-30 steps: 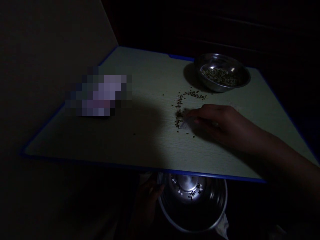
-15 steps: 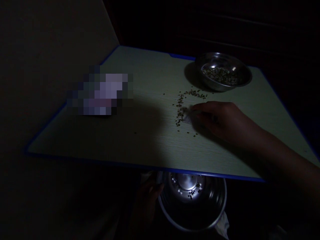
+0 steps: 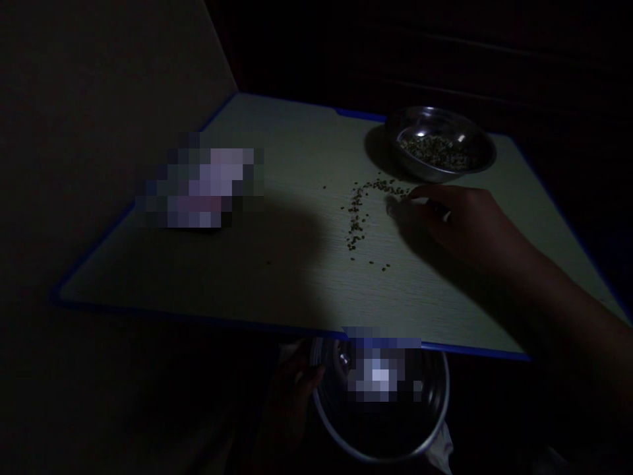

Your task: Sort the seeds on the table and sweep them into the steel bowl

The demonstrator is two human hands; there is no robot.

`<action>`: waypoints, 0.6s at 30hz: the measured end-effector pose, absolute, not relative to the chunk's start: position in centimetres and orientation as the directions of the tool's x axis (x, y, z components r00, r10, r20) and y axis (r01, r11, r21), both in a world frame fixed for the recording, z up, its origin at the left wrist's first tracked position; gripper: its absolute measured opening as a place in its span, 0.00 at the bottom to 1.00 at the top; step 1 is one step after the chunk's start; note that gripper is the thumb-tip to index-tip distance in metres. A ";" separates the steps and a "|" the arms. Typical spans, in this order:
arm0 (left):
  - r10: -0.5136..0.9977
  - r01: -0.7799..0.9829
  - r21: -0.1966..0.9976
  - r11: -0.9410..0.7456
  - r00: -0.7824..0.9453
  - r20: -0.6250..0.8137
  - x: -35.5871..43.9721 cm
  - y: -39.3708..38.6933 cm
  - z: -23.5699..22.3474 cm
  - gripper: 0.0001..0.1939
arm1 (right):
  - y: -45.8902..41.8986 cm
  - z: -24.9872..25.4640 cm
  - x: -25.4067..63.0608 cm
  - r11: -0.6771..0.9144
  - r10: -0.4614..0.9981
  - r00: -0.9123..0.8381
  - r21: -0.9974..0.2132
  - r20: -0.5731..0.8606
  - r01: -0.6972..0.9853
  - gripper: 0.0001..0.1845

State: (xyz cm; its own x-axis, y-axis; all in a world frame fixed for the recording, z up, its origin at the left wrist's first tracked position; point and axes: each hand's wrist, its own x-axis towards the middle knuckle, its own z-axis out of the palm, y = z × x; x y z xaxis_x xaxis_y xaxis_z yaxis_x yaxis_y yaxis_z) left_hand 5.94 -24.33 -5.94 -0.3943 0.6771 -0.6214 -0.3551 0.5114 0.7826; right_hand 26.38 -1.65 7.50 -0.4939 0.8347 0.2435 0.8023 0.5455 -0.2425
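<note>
My right hand is above the table's right half, fingers pinched on a small, thin, pale translucent piece whose material I cannot make out. Small dark seeds lie beside it in a bent line, with a few strays around. Below the table's near edge, my dim left hand grips the left rim of a metal basin; its inside is partly blurred out. A shallow metal bowl stands behind my right hand, holding many similar seeds.
The pale table has a blue edge, with a wall to its left. A pixelated object stands on the left part. A whitish cloth shows beside the basin. The surroundings are very dark.
My right hand has moved right and slightly away from me with the pale piece, leaving the near part of the seed line. My left hand stays on the basin.
</note>
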 end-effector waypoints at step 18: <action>0.658 -0.330 0.783 0.528 -0.424 -0.623 5.8 -24.0 -5.3 0.05 | -3.5 7.9 24.2 0.665 0.732 -0.646 -0.431 0.215 0.610 0.15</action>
State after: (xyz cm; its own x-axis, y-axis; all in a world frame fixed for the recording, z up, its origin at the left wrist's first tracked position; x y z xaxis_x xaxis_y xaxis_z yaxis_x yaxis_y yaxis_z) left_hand 5.82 -23.99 -5.32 -0.4235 0.6581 -0.6226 -0.3304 0.5277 0.7825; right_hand 24.20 -3.54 7.86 -0.6460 0.7324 0.2151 0.6103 0.6648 -0.4309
